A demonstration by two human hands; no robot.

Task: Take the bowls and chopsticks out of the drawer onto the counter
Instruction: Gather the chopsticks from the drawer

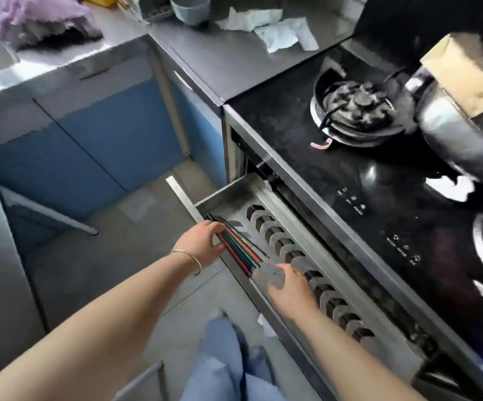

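A steel drawer [220,192] stands pulled out below the black stove. A bundle of dark chopsticks [241,251] with red and green stripes lies along its near edge. My left hand [202,243], with a bangle on the wrist, has its fingers closed around the far part of the bundle. My right hand [289,287] holds the bundle's near end, where pale handles blur together. Behind the chopsticks a row of several bowls [289,250] stands on edge in the drawer's rack, running from far left to near right.
A black glass stove top [364,180] with a gas burner [358,111] lies right of the drawer. A steel pot [460,131] sits at its right. The grey counter [220,56] behind holds a pale bowl [190,8], crumpled paper [277,27] and a purple cloth [40,21].
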